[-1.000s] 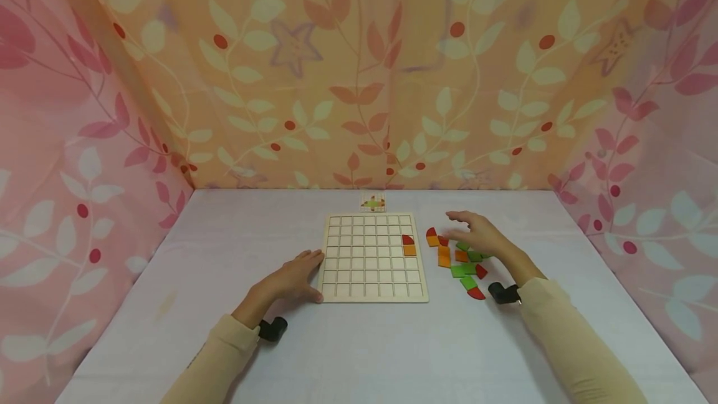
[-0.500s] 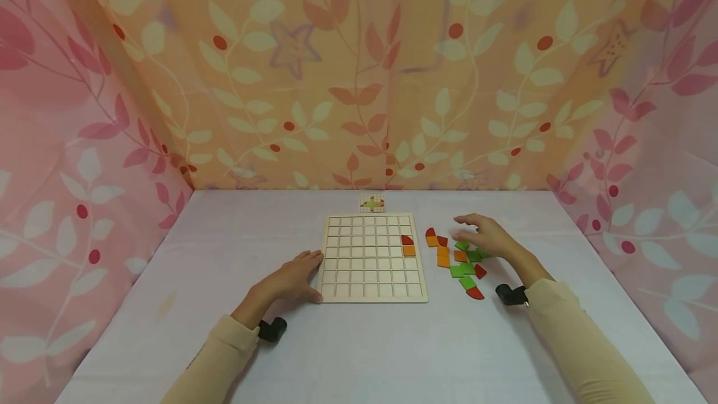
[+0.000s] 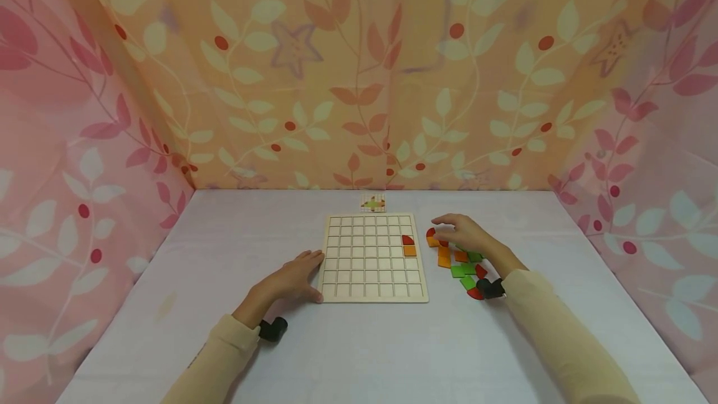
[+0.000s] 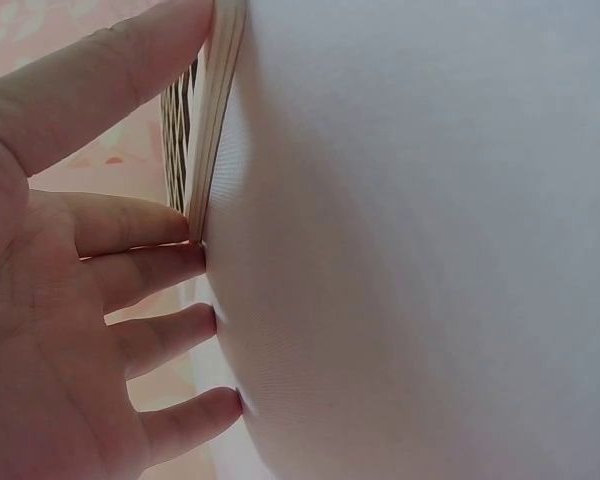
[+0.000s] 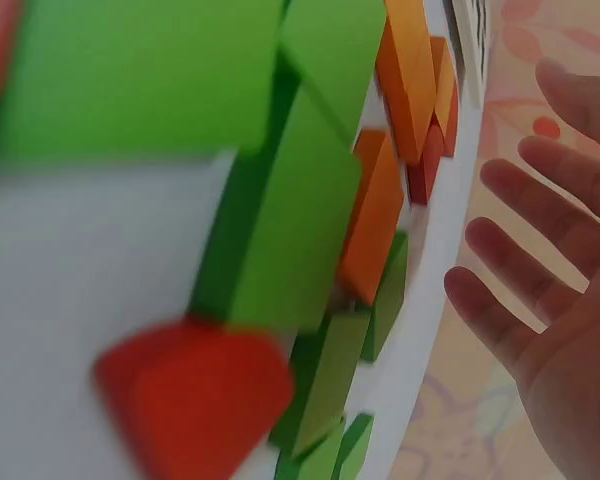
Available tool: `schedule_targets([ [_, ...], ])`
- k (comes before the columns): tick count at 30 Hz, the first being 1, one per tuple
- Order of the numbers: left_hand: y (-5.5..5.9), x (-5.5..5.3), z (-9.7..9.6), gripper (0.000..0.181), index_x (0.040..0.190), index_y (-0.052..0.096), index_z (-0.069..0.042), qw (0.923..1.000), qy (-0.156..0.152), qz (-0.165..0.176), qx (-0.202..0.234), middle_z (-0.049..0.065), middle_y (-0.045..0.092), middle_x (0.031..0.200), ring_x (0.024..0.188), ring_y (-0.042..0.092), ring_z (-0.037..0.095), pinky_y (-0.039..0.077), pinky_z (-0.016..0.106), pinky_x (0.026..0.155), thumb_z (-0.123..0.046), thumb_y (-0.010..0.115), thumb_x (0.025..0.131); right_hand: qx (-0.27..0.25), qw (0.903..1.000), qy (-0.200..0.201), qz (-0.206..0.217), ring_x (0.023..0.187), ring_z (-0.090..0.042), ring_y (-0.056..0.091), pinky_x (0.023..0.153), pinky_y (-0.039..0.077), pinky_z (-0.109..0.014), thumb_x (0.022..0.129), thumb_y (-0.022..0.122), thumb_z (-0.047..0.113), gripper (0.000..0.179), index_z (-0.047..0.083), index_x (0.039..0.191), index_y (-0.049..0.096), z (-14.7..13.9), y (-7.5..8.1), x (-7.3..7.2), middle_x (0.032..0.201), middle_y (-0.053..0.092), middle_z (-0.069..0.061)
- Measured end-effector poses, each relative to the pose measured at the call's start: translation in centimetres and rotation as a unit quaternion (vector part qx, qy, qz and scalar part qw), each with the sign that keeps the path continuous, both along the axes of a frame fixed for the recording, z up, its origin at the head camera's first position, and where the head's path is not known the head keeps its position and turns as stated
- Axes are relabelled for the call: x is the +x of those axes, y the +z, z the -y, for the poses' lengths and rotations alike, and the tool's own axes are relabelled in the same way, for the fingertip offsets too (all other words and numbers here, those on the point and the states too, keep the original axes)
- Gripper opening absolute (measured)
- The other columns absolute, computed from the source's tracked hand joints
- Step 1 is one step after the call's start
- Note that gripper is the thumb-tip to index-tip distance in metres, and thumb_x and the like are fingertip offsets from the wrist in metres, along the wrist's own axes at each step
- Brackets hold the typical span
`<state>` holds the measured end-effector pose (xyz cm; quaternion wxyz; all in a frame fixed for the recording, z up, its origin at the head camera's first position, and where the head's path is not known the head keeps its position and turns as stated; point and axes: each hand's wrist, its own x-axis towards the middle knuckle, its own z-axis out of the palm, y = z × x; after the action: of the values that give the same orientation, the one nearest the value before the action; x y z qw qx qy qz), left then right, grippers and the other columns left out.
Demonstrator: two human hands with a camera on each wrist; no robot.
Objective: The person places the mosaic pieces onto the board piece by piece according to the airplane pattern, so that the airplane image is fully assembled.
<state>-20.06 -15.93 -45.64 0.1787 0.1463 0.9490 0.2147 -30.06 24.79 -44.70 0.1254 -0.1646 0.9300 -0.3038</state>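
Observation:
A pale wooden grid board (image 3: pixel 371 263) lies on the table. My left hand (image 3: pixel 290 277) rests at its left side, thumb and fingertips against the edge; in the left wrist view the fingers (image 4: pixel 145 275) are spread and fairly straight beside the board's edge (image 4: pixel 220 110). In the grid's right column sit a red quarter-round tile (image 3: pixel 407 240) and an orange square tile (image 3: pixel 410 250). Right of the board, my right hand (image 3: pixel 470 234) hovers over loose tiles, partly covering them. Its fingers (image 5: pixel 550 210) are extended and apart, with nothing between them in the right wrist view.
Loose green tiles (image 3: pixel 459 272), orange tiles (image 3: pixel 444 258) and red tiles (image 3: pixel 475 293) form a scattered group right of the board. A small pattern card (image 3: pixel 373 202) lies behind the board. Floral cloth (image 3: pixel 359 80) walls off the table's back and sides.
My right hand first drew slightly right, then moved back left over the red and orange tiles nearest the board. My left hand and the board have stayed in place.

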Motion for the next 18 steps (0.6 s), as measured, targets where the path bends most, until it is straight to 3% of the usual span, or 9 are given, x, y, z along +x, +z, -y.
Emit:
schedule_targets([
  [10,-0.1,-0.1,0.0,0.097,0.150,0.033,-0.001,1.0000,0.000,0.003,0.003,0.015,0.029,0.160,0.149,0.019,0.039,0.022,0.063,0.116,-0.029,0.085,0.073,0.034,0.9988,0.024,0.027,0.123,-0.037,0.050,0.112,0.033,-0.059,0.094,0.063,0.024,0.039,0.008,0.130,0.062,1.9,-0.1,-0.9,0.134,0.060,-0.017],
  [18,-0.2,-0.1,-0.1,0.097,0.150,0.033,0.000,1.0000,0.001,-0.002,-0.001,0.015,0.030,0.159,0.149,0.020,0.039,0.023,0.061,0.117,-0.028,0.085,0.073,0.061,0.9970,0.045,-0.013,0.114,-0.032,0.056,0.108,0.040,-0.055,0.096,0.062,0.022,0.030,0.007,0.120,0.068,1.0,-0.4,-1.0,0.120,0.068,-0.013],
])
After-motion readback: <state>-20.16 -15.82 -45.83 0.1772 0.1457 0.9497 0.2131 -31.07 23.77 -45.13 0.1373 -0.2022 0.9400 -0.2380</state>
